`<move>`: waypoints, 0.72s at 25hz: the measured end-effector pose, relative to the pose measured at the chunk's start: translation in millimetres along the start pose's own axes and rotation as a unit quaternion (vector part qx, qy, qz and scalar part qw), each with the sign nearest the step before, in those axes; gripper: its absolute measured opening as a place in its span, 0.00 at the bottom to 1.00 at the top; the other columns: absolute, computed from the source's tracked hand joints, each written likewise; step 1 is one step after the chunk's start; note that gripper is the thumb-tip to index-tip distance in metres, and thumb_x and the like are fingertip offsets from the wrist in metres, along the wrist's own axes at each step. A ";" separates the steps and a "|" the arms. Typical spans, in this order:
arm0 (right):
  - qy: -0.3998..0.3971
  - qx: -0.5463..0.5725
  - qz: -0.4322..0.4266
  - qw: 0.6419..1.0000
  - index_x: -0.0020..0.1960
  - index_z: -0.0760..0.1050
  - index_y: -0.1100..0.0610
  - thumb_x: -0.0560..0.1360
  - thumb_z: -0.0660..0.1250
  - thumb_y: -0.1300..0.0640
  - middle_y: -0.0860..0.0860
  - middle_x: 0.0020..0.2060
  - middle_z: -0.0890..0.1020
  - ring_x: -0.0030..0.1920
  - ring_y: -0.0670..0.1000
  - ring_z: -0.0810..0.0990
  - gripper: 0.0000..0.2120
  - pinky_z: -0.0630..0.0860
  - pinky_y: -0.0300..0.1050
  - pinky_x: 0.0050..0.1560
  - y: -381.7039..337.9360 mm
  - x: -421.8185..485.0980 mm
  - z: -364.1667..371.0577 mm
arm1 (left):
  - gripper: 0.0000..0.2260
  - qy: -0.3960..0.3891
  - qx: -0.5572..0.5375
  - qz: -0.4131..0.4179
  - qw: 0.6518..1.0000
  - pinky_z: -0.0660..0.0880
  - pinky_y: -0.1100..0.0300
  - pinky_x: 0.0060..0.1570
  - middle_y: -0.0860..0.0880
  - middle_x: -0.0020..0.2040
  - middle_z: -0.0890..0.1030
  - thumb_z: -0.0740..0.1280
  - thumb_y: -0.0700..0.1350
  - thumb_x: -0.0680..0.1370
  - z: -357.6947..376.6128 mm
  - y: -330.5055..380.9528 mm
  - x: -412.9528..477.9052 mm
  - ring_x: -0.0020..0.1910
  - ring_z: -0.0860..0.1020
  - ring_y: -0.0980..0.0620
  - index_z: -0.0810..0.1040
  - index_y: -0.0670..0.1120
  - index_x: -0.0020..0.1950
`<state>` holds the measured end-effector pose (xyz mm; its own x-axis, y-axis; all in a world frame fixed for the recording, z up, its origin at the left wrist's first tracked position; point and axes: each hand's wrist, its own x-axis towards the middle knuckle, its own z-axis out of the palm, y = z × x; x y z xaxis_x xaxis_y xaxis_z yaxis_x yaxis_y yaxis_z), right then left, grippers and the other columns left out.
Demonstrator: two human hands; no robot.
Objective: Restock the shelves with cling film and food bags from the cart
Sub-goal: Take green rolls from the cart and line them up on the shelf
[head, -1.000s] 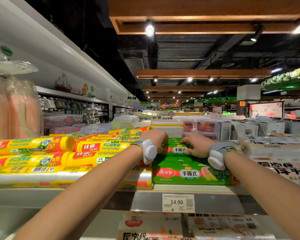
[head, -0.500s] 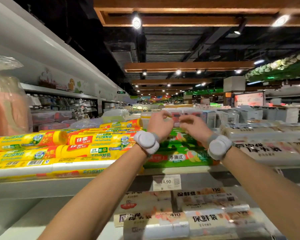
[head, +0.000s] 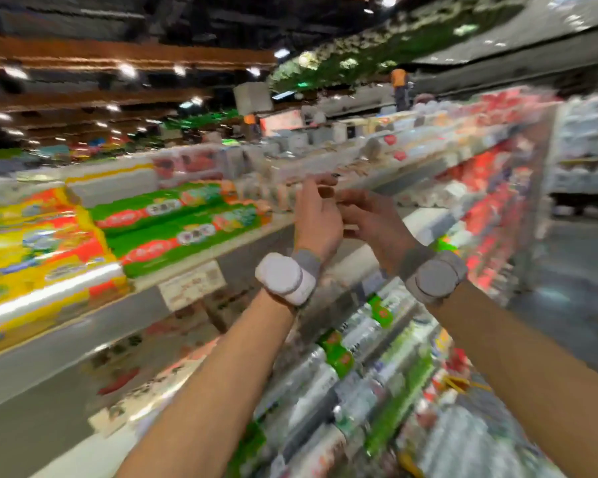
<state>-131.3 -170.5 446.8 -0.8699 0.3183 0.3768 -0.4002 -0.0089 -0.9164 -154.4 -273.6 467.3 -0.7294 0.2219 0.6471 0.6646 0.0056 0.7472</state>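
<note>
A supermarket aisle is showing in heavy motion blur, with a grey shelf [head: 83, 326] running from lower left toward upper right.

Hands:
- The left hand [head: 316, 222] is hanging raised in front of the shelf, back toward the camera. Its fingers [head: 311, 188] are curling loosely and gripping nothing that can be made out.
- The right hand [head: 373, 222] is hanging just beside it. Its fingers [head: 351, 196] are spreading, relaxed, toward the left fingertips, also with nothing gripped. Whether the two sets of fingertips are touching cannot be told through the blur.
- Each wrist is wearing a pale band: left [head: 285, 277], right [head: 435, 277].

Stock:
- The green boxes [head: 187, 236] are lying stacked on the shelf, to the left of the left fingers and apart from them.
- The yellow rolls [head: 38, 250] are lying farther left, beyond the green boxes, well apart from both hands.
- A price tag [head: 192, 284] is hanging on the shelf edge below the green boxes.
- Clear-wrapped rolls [head: 359, 339] are lying on a lower shelf, beneath both wrists.
</note>
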 end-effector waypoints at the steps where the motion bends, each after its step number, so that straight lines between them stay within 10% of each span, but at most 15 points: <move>1: 0.027 -0.002 0.007 1.000 0.55 0.78 0.60 0.74 0.68 0.63 0.59 0.47 0.82 0.47 0.57 0.80 0.10 0.78 0.52 0.49 6.4 -14.5 -23.3 | 0.14 -0.027 -0.032 -0.017 0.999 0.75 0.65 0.47 0.43 0.53 0.75 0.54 0.37 0.72 21.5 -2.2 -12.2 0.49 0.75 0.48 0.70 0.45 0.55; 4: 0.104 -0.033 0.036 0.993 0.52 0.77 0.56 0.76 0.65 0.67 0.57 0.45 0.81 0.42 0.54 0.78 0.08 0.76 0.46 0.43 19.2 -61.4 -85.2 | 0.11 -0.093 -0.083 -0.065 0.990 0.71 0.71 0.34 0.41 0.51 0.72 0.57 0.33 0.74 84.2 -13.1 -48.6 0.42 0.73 0.51 0.68 0.43 0.55; 7: 0.177 -0.072 0.083 0.978 0.54 0.75 0.56 0.78 0.63 0.67 0.55 0.43 0.80 0.36 0.50 0.78 0.09 0.76 0.40 0.35 32.9 -114.9 -153.4 | 0.13 -0.180 -0.065 -0.102 0.976 0.75 0.62 0.44 0.42 0.52 0.74 0.58 0.29 0.76 156.0 -28.5 -97.9 0.47 0.74 0.48 0.68 0.45 0.54; 18: 0.335 -0.075 0.286 0.895 0.56 0.75 0.56 0.79 0.62 0.62 0.53 0.44 0.78 0.38 0.48 0.78 0.08 0.77 0.39 0.32 148.3 -257.5 -345.7 | 0.18 -0.366 -0.012 -0.249 0.897 0.72 0.52 0.44 0.42 0.51 0.77 0.63 0.51 0.76 325.0 -104.9 -265.4 0.44 0.75 0.47 0.73 0.42 0.61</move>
<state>133.0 73.9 167.1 -0.5324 0.7994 -0.2785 0.1412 -0.2406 -0.9603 22.1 -16.1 167.9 -0.6270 0.7782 -0.0342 0.2759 0.2629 0.9245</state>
